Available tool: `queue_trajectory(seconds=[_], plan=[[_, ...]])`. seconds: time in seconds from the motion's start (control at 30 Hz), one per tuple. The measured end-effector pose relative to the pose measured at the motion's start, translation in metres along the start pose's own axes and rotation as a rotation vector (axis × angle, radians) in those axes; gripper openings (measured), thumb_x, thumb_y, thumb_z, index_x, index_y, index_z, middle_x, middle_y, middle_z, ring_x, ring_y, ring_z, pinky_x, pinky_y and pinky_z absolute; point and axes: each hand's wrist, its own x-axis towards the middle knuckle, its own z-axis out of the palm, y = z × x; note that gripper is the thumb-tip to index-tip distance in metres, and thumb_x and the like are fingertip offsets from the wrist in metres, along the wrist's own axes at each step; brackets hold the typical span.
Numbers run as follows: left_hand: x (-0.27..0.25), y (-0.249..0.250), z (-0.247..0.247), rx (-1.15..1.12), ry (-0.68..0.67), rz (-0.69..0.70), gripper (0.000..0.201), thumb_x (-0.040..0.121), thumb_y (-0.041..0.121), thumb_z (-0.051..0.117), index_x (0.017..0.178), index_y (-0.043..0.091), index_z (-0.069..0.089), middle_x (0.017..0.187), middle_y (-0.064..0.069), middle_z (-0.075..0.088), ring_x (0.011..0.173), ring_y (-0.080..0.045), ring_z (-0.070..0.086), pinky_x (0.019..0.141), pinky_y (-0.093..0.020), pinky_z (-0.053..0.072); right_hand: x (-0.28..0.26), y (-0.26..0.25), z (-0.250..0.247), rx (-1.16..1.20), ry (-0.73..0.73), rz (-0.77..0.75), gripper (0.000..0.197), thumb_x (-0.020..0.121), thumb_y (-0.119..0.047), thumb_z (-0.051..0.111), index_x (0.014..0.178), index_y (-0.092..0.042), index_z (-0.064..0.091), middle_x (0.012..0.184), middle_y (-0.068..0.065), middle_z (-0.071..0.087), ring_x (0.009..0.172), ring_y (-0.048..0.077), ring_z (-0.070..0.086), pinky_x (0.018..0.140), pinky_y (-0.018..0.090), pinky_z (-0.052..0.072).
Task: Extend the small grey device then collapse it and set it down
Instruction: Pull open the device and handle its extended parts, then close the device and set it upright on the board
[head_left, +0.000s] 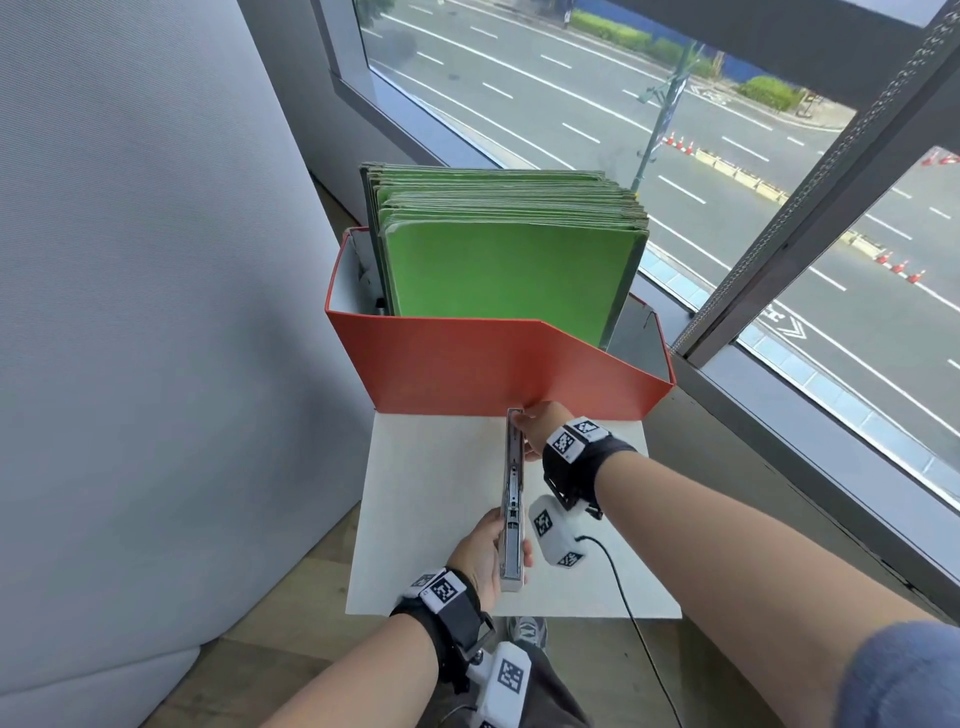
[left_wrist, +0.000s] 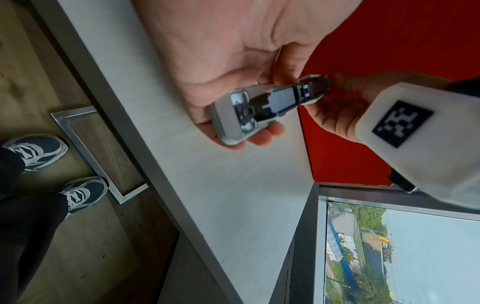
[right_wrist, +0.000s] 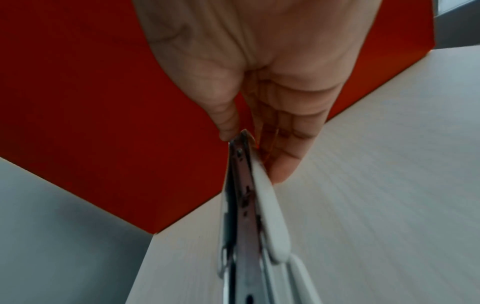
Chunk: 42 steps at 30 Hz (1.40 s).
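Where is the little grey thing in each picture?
Head: small grey device low in the middle, stretched between left hand and right hand.
Left wrist: upper middle, seen end-on.
Right wrist: runs from centre to the bottom edge.
Shared landmark: red box behind it.

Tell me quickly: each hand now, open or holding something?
Left hand: grips the near end of the grey device.
Right hand: pinches its far end.
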Motion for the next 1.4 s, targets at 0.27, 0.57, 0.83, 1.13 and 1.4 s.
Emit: queue_trajectory(seconds=[0.27,0.57,0.83,1.13,1.4], plan=[[0.0,-0.004,0.001,0.024,-0.003,-0.012,0.023,0.093,0.024,0.038,0.085,0.023,0.06,0.064,-0.009,0.058,0.053,-0.022,0.052,0.05,-0.025,0.039,0.001,0.005,-0.003,-0.035,0.013,-0.02,0.03,0.092,-0.016,0.051,0.109,0.008,0.059,0.086,0.024,0.064,0.086,0.046,0.068,0.083,0.055,0.056],[0.008,0.005,0.006,-0.051,0.086,-0.078,0.033,0.094,0.017,0.031,0.084,0.022,0.061,0.061,-0.01,0.061,0.047,-0.022,0.055,0.053,-0.026,0.038,-0.037,0.0,-0.001,-0.14,0.147,-0.336,0.023,0.089,-0.021,0.059,0.11,-0.014,0.056,0.1,0.013,0.07,0.084,0.028,0.064,0.071,0.03,0.049],[0.011,0.02,0.014,-0.109,0.068,-0.125,0.029,0.094,0.033,0.039,0.076,0.019,0.057,0.055,-0.006,0.063,0.051,-0.021,0.057,0.054,-0.026,0.042,-0.083,0.02,-0.013,-0.077,0.043,-0.578,0.017,0.083,-0.016,0.065,0.099,-0.015,0.059,0.095,0.0,0.068,0.089,0.015,0.065,0.086,0.027,0.056],[0.006,0.036,0.013,-0.223,-0.049,-0.112,0.045,0.081,0.065,0.047,0.077,0.025,0.067,0.066,0.003,0.06,0.062,-0.014,0.055,0.053,-0.025,0.044,-0.101,0.072,0.008,-0.308,0.064,-0.815,0.014,0.078,-0.016,0.071,0.092,-0.016,0.067,0.118,0.001,0.065,0.097,0.015,0.065,0.085,0.028,0.055],[0.011,0.033,0.013,-0.126,-0.08,-0.122,0.043,0.076,0.059,0.061,0.09,0.019,0.064,0.066,0.0,0.052,0.058,-0.014,0.056,0.039,-0.021,0.039,-0.102,0.092,0.022,-0.292,0.122,-0.835,0.022,0.076,-0.015,0.074,0.091,-0.023,0.06,0.123,-0.001,0.062,0.092,0.013,0.063,0.073,0.024,0.056]])
